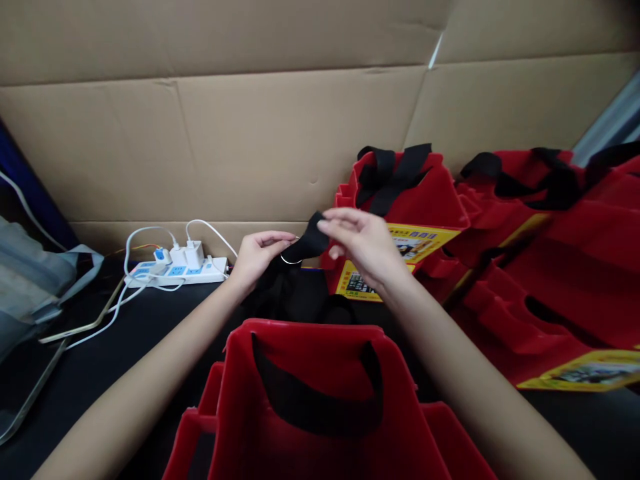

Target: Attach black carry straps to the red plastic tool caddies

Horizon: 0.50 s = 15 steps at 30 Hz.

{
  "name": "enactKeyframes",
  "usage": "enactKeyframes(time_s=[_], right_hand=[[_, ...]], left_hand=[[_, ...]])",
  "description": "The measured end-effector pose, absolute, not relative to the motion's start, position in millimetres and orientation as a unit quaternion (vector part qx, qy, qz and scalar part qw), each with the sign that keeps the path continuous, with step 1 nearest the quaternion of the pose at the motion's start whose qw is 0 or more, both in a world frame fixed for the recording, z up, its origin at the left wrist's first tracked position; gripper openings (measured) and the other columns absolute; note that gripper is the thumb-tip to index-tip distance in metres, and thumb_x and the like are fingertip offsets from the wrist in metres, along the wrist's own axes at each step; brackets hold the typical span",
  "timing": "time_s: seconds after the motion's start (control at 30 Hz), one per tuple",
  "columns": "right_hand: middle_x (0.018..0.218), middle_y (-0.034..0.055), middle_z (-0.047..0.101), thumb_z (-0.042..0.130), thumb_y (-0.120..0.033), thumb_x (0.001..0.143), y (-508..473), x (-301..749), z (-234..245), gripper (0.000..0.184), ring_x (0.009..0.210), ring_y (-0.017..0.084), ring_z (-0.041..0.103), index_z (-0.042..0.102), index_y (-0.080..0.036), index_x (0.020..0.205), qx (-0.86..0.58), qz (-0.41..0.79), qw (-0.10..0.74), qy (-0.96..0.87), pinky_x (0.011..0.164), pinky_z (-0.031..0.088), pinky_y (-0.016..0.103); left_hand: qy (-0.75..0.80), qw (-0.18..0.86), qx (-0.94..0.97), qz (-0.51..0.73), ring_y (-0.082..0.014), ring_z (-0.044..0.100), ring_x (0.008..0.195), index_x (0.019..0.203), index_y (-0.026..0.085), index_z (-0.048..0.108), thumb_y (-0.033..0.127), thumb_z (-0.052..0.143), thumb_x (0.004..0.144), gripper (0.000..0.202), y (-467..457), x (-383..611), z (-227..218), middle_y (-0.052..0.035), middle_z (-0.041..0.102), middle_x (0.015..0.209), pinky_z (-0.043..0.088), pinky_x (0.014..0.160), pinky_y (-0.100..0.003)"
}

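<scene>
My left hand [264,255] pinches a thin metal ring [291,261] between thumb and fingers. A black webbing strap [311,240] passes by the ring, and my right hand [361,241] grips its upper end. Whether the strap runs through the ring I cannot tell. Below my hands, more black straps [305,297] lie in a dark heap. Close in front of me stands a red plastic tool bucket [320,337] with side pockets. Inside it hangs a black strap handle [320,407].
Several more red buckets [440,193] with black straps and yellow labels [425,243] stand at the right. A white power strip [207,272] with plugged-in chargers and cables lies at the left, near a grey bag [25,280]. Cardboard [300,147] forms the back wall.
</scene>
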State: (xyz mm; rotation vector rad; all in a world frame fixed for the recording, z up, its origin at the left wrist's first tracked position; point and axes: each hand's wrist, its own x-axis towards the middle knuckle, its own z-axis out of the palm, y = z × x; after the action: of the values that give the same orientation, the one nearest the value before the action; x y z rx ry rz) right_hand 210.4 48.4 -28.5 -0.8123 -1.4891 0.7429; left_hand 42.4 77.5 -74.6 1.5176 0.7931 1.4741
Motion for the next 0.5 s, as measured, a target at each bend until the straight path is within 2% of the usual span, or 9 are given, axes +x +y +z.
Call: enactKeyframes(time_s=[0.1,0.2,0.3,0.4,0.5], right_hand=[[0.069,0.0017,0.060,0.067,-0.025,0.065,58,207,-40,0.013,0.061,0.010,0.053,0.061,-0.015,0.072,-0.389,0.292,0.493,-0.722,0.057,0.046,0.024],[0.070,0.0004,0.059,0.067,-0.021,0.064,65,204,-48,0.013,0.066,0.011,0.055,0.056,-0.015,0.069,-0.387,0.284,0.488,-0.729,0.066,0.046,0.026],[0.066,-0.0032,0.053,0.066,-0.017,0.064,67,203,-50,0.018,0.060,0.008,0.053,0.050,-0.016,0.073,-0.388,0.323,0.496,-0.706,0.060,0.045,0.023],[0.066,-0.0037,0.052,0.061,-0.013,0.067,66,203,-50,0.018,0.052,0.007,0.051,0.052,-0.017,0.082,-0.394,0.357,0.478,-0.700,0.048,0.043,0.020],[0.062,-0.0044,0.051,0.054,-0.007,0.068,64,202,-51,0.017,0.042,0.005,0.047,0.053,-0.017,0.083,-0.394,0.385,0.457,-0.699,0.038,0.038,0.018]], left_hand=[[0.314,0.384,0.625,0.603,-0.0149,0.065,0.078,0.081,0.014,0.070,0.016,0.062,0.071,0.013,73,45,-73,-0.0053,0.072,0.083,0.050,0.076,-0.027],[0.303,0.350,0.647,0.606,-0.0161,0.065,0.085,0.084,0.014,0.070,0.018,0.061,0.073,0.015,69,47,-71,-0.0058,0.072,0.089,0.049,0.082,-0.029],[0.289,0.331,0.664,0.605,-0.0162,0.065,0.088,0.089,0.014,0.069,0.019,0.060,0.075,0.018,67,48,-69,-0.0062,0.071,0.093,0.049,0.083,-0.028],[0.276,0.327,0.674,0.603,-0.0162,0.065,0.087,0.090,0.014,0.069,0.019,0.060,0.075,0.018,66,50,-71,-0.0058,0.071,0.093,0.050,0.083,-0.028],[0.268,0.331,0.677,0.600,-0.0164,0.066,0.086,0.089,0.014,0.070,0.019,0.060,0.075,0.018,65,52,-74,-0.0056,0.071,0.092,0.051,0.082,-0.028]])
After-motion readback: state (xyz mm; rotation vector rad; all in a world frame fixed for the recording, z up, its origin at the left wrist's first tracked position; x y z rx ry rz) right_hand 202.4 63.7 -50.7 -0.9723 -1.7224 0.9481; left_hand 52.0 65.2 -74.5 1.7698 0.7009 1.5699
